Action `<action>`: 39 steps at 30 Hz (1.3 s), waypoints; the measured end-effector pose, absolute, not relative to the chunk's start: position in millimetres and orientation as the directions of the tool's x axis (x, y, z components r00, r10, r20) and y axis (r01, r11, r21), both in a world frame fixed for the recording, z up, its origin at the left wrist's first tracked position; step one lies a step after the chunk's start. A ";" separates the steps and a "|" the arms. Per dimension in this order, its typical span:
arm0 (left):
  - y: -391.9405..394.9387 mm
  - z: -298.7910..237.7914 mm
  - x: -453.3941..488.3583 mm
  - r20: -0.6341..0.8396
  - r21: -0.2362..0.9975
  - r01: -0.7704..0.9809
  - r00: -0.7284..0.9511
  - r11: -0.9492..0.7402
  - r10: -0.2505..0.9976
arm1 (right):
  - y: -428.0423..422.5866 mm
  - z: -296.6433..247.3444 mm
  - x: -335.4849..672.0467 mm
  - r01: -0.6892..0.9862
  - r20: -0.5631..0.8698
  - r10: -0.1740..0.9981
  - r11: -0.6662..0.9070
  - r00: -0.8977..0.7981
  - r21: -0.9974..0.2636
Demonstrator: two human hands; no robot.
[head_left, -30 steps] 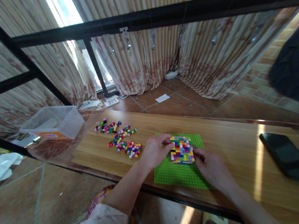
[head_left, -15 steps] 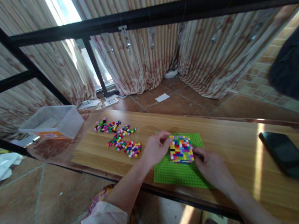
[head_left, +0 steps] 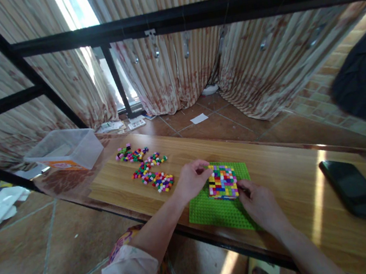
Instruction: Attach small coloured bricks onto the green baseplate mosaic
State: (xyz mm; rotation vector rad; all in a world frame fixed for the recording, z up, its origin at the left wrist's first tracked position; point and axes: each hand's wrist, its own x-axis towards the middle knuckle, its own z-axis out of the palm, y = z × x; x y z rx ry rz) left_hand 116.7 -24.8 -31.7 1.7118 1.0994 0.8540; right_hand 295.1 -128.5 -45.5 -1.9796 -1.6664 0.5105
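A square block of multicoloured toy bricks point(head_left: 222, 182) sits over a green studded baseplate point(head_left: 221, 216). My left hand point(head_left: 193, 179) is at the block's upper left corner, fingertips and thumb bent against it. On the opposite side, my right hand point(head_left: 257, 199) grips the block's right edge, thumb low and fingers curled behind. Whether the block is fixed to the plate cannot be seen. Loose small bricks point(head_left: 158, 181) in many colours lie scattered on the wooden board point(head_left: 286, 176), left of my left hand.
A dark phone-like slab point(head_left: 358, 192) lies on the right of the board. At the far left stands a clear plastic bin point(head_left: 84, 148) with an orange label. A black metal bar point(head_left: 185, 20) crosses beyond the table, before striped curtains point(head_left: 173, 73). Papers point(head_left: 199, 118) lie on the tiled floor.
Both hands keep their places at the block. The whole view has shifted very slightly; nothing else has visibly moved.
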 end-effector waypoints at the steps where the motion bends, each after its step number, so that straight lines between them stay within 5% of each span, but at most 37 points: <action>1: -24.7 -32.0 117.1 0.076 0.934 0.300 0.361 -0.193 0.930 | -128.5 -45.5 294.9 0.800 0.030 0.983 -0.130 0.181 -0.586; 22: -30.7 -36.1 118.8 0.072 0.956 0.248 0.323 -0.157 0.944 | -127.5 -51.0 291.4 0.863 0.098 0.979 -0.106 0.177 -0.494; 29: -46.1 -49.9 133.8 0.080 0.988 0.120 0.129 -0.095 0.988 | -127.9 -53.7 292.2 0.825 0.113 0.977 -0.088 0.181 -0.558; 35: -54.9 -51.1 145.0 -0.022 0.999 0.041 0.131 0.016 0.991 | -116.4 -57.2 294.0 0.528 0.013 0.885 -0.265 0.465 -0.807; 39: -64.6 -51.4 149.2 -0.016 1.000 0.021 0.212 0.012 0.977 | -111.2 -56.1 284.3 0.159 -0.057 0.876 -0.150 0.478 -0.976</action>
